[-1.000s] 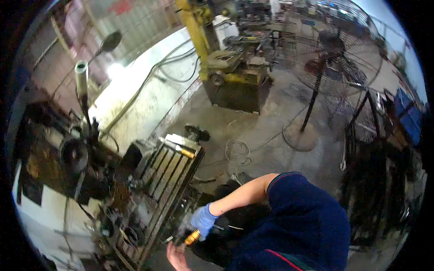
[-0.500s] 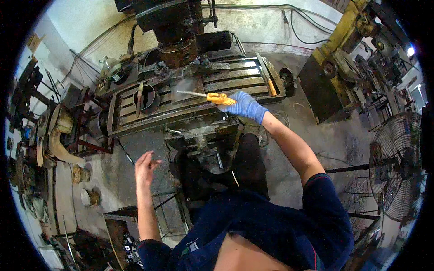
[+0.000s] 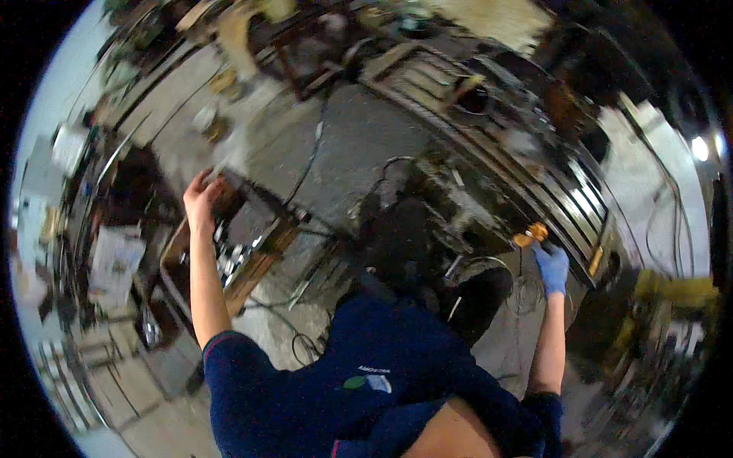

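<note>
"Fingers on the right hand [image 3: 553,271], what are they doing?"

"They curl around a yellow tool [image 3: 531,234]. That hand wears a blue glove."

"Where is the tool?"

"In that hand, up by the front edge of the long table [image 3: 420,88]. I can't tell if it touches the edge."

"And the left hand [image 3: 202,200]?"

"It's bare, with bent fingers. It's too blurry, so I can't tell if they hold something."

"What's near it?"

"A box [image 3: 263,280] with shiny bits [image 3: 229,261] inside. Some paper [image 3: 116,263] lies farther left."

"What's on the table?"

"A dark pot [image 3: 473,99] on top, and a yellow handle [image 3: 595,261] at the right end, near the glove."
</note>
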Action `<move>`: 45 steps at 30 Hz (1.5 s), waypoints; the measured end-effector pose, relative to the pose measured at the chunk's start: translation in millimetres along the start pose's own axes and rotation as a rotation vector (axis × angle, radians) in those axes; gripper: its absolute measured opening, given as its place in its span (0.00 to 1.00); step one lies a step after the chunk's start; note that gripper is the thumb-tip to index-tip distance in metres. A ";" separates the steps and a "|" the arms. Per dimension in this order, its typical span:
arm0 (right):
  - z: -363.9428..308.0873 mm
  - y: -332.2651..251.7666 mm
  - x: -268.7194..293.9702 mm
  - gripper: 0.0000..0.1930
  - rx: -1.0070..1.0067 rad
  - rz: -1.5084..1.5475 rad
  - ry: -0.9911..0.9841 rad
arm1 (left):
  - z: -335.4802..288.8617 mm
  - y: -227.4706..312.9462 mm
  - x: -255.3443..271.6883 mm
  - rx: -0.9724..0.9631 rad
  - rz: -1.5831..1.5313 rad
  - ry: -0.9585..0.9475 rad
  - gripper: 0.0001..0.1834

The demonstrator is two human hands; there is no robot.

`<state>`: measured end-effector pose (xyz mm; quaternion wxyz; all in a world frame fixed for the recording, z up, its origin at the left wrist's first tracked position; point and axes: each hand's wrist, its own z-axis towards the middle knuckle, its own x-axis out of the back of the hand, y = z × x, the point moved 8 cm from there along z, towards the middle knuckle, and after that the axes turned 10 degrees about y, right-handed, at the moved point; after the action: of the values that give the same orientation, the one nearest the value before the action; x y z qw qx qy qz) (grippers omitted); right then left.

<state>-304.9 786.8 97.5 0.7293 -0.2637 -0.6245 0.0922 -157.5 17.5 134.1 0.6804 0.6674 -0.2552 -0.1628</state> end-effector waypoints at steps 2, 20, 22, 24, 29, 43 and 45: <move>-1.9 9.0 -2.6 0.16 0.166 0.012 0.071 | 8.0 -21.7 49.0 0.012 0.088 0.108 0.19; -11.1 8.1 -41.2 0.15 0.062 0.135 -0.196 | 33.3 -145.6 65.8 -0.183 1.382 0.167 0.11; -17.6 -10.5 -30.6 0.15 0.077 0.064 -0.179 | 32.6 -137.9 62.4 -0.206 1.383 0.285 0.10; -21.1 -14.8 -28.4 0.16 0.069 0.112 -0.161 | 44.6 -153.4 66.9 -0.140 1.409 0.314 0.14; -26.8 -21.2 -30.3 0.17 0.085 0.007 -0.178 | 30.3 -157.2 70.1 -0.287 1.296 0.285 0.21; -42.8 -11.2 -34.2 0.19 0.132 -0.098 -0.192 | 33.2 -175.9 66.3 -0.199 1.161 0.056 0.32; -54.4 -27.1 -16.5 0.19 0.072 -0.049 -0.216 | 30.4 -169.2 58.4 -0.212 0.951 -0.049 0.30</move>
<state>-261.3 741.5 92.5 0.6690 -0.2104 -0.7019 0.1245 -106.8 -50.0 -26.7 0.7373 0.3998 -0.5300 0.1253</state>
